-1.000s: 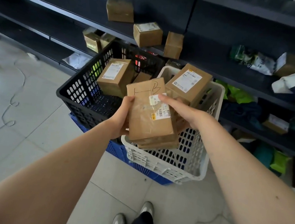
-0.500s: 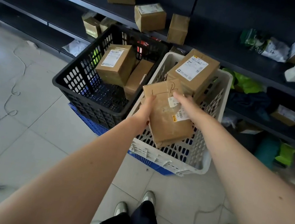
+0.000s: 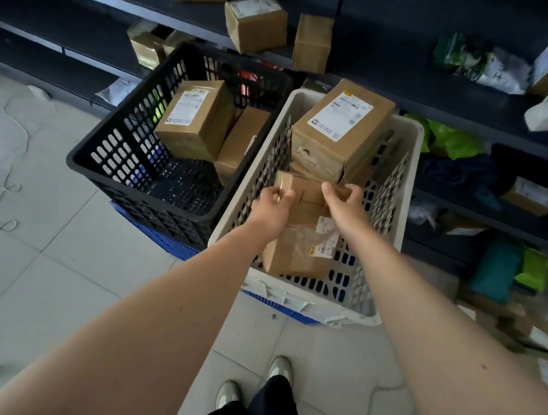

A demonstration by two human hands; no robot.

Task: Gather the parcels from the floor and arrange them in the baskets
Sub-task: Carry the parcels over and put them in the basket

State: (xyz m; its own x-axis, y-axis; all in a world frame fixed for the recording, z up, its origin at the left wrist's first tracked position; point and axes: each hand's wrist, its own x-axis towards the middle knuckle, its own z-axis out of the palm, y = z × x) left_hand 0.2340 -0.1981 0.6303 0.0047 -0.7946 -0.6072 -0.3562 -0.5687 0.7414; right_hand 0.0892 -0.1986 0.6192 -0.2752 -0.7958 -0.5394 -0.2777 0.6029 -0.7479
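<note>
While held, parcel between both hands.

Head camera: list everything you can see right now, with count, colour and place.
White basket: one, on the floor, right of the black one.
Black basket: one, on the floor, left.
Blue crate: one, under both baskets.
Held parcel: one, brown, inside the white basket.
Large labelled box: one, brown, far end of the white basket.
Boxes in the black basket: two, brown.
Boxes on the shelves: several, brown.
Soft bags: several, green, white and dark, right shelves.
Left hand: on the held parcel.
Right hand: on the held parcel.
Shoes: two, pale.
</note>
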